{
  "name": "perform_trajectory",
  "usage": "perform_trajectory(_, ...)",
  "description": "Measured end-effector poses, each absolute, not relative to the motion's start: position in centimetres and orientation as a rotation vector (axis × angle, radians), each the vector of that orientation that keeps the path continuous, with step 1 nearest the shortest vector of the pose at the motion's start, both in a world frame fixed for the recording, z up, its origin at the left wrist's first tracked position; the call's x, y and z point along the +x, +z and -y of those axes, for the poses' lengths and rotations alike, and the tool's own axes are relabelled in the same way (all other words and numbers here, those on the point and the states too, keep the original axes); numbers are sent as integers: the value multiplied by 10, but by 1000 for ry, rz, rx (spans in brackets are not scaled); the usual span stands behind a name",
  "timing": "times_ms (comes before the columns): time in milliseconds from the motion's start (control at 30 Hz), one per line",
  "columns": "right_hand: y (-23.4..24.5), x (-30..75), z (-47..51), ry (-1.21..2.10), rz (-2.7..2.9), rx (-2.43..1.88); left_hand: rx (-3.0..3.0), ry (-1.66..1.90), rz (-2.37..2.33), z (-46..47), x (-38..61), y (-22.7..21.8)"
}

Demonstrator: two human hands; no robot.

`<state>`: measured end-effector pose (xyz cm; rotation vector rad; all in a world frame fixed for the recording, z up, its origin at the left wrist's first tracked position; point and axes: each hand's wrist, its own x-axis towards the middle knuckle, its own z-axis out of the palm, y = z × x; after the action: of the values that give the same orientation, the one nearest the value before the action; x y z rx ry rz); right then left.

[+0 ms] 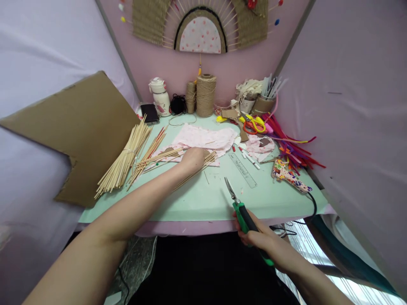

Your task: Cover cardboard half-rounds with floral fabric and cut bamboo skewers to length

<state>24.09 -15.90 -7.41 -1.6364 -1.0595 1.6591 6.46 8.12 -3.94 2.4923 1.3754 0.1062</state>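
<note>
My left hand (193, 159) is curled over a few thin wooden sticks (210, 159) at the middle of the table; its fingers are mostly hidden beneath it. The stick ends stick out past both sides of the hand. My right hand (251, 231) grips pruning snips (242, 212) with green and black handles over the table's front edge. Their metal blades point up and away from me. Behind the left hand lies pink spotted cloth (203, 136). More loose sticks (149, 163) and a thick bundle of sticks (124, 159) lie to the left.
A large cardboard piece (79, 127) leans at the left. At right are a clear ruler (243, 170), scissors (254, 124), pipe cleaners (295, 148) and a patterned glue gun (290, 174) with a cord. Twine spools (206, 96) and a white bottle (160, 99) stand at the back.
</note>
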Motion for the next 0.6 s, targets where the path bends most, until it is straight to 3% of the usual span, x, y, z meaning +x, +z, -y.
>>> perform_trajectory(200, -65, 242, 159, 1687, 1044, -1667, 2403, 108, -1485, -91, 63, -30)
perform_trajectory(433, -55, 236, 157, 1713, 1084, -1575, 2329, 578, -1398, -74, 62, 29)
perform_trajectory(600, -49, 232, 156, 1728, 1029, -1453, 1901, 186, -1040, -28, 60, 21)
